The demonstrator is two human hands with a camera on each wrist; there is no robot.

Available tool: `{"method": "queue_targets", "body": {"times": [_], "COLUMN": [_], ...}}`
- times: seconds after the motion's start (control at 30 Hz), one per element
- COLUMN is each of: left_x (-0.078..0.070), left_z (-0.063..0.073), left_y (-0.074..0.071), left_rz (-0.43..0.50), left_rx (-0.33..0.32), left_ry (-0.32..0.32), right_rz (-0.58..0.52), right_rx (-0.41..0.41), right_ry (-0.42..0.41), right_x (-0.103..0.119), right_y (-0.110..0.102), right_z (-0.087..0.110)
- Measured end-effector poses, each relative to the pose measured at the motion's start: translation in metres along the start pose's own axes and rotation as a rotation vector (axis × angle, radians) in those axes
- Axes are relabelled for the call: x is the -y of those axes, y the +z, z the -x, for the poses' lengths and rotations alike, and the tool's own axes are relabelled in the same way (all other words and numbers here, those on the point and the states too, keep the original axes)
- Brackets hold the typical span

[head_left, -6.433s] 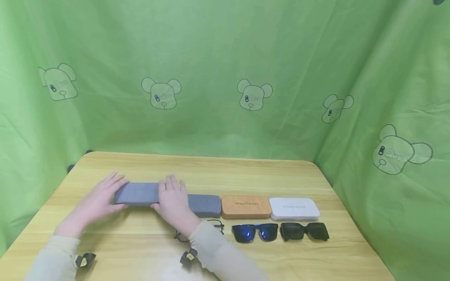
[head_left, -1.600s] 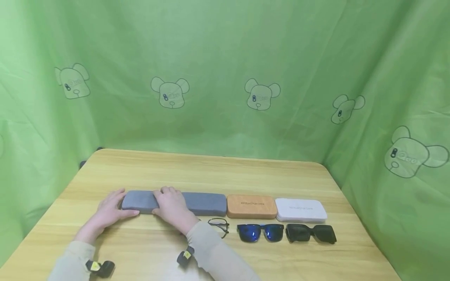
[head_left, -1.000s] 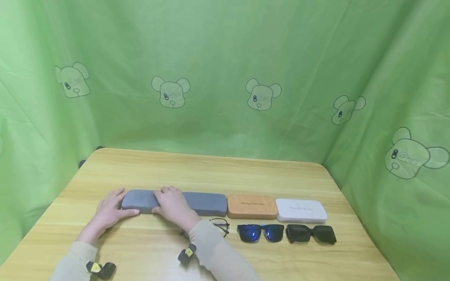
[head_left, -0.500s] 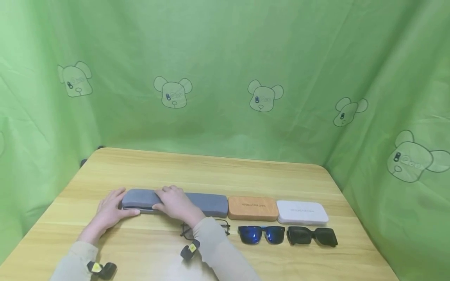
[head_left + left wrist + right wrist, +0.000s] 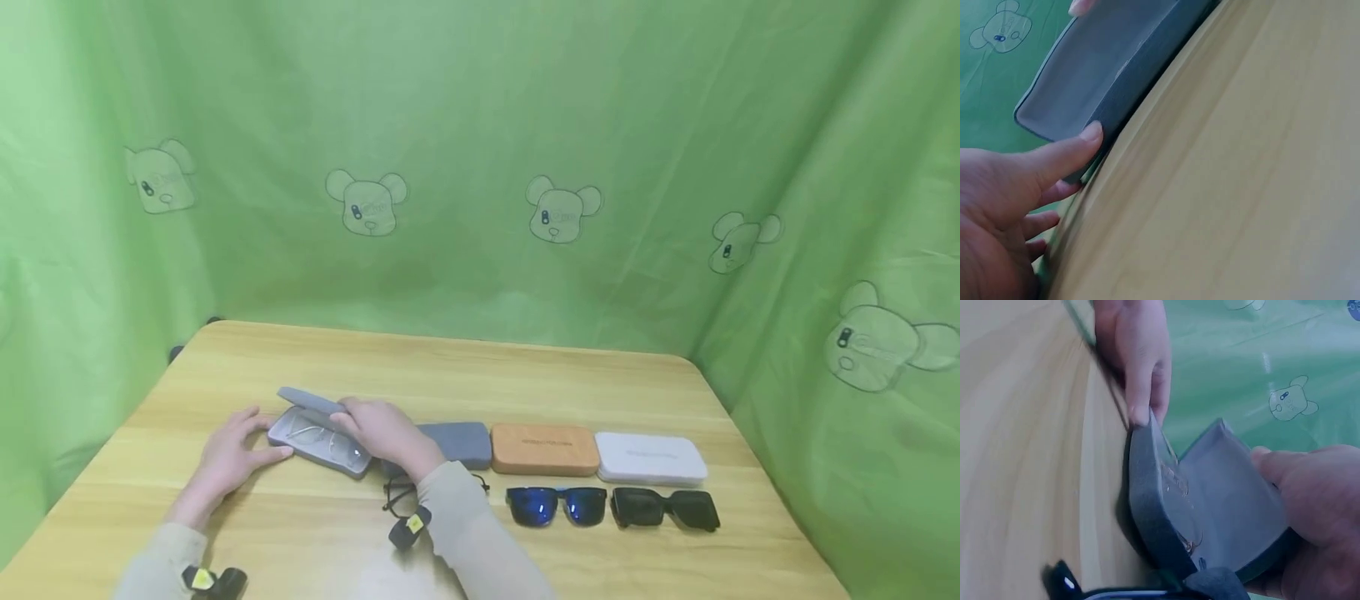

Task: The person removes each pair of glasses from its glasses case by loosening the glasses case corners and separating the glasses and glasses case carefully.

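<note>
At the table's left, a grey glasses case (image 5: 318, 457) lies open at a slant, its lid (image 5: 303, 401) tilted up. Inside rests a pair of thin-rimmed glasses (image 5: 341, 448) with clear lenses. My left hand (image 5: 228, 454) grips the case's left end, with the thumb (image 5: 1075, 153) on the front edge. My right hand (image 5: 386, 432) holds the raised lid, thumb on its inner side in the right wrist view. Beside it a second grey case (image 5: 461, 444) lies closed, partly hidden by the right hand. Black-framed glasses (image 5: 393, 497) lie partly behind my right forearm.
An orange glasses case (image 5: 545, 450) and a white one (image 5: 651, 458) continue the row to the right. In front of them lie blue-lensed sunglasses (image 5: 557, 506) and black sunglasses (image 5: 665, 509). Green curtains (image 5: 465, 275) surround the wooden table (image 5: 600, 558).
The left grey case was first held raised, then set down in line with the others. Since then its lid has swung up and its right end has turned toward me, revealing the glasses inside.
</note>
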State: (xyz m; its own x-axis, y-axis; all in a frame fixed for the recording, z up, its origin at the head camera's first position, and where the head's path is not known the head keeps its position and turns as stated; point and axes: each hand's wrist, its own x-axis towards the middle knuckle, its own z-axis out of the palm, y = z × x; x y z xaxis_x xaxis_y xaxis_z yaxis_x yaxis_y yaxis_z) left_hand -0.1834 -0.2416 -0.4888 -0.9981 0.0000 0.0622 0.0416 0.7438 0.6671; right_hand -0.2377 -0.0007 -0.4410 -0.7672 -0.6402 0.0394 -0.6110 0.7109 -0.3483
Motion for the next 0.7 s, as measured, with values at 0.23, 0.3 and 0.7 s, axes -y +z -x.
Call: {"method": "queue_targets", "body": {"times": [0.23,0.3,0.7], "left_x": [0.0002,0.0001,-0.0028], "left_z": [0.0041,0.0036,0.006], "left_y": [-0.0041,-0.0043,-0.004], "left_rz": [0.038,0.034,-0.052], "left_rx": [0.022,0.02,0.014], "left_ry": [-0.019,-0.016,0.062], "right_rz": [0.024,0.012,-0.04], "right_rx": [-0.012,-0.012,-0.006], "right_ry": [-0.067,-0.073,-0.12], "right_x": [-0.0003,-0.0004,-0.0026], "right_y": [0.0034,0.0026,0.0025], "right_z": [-0.0014,-0.0016,-0.0018]}}
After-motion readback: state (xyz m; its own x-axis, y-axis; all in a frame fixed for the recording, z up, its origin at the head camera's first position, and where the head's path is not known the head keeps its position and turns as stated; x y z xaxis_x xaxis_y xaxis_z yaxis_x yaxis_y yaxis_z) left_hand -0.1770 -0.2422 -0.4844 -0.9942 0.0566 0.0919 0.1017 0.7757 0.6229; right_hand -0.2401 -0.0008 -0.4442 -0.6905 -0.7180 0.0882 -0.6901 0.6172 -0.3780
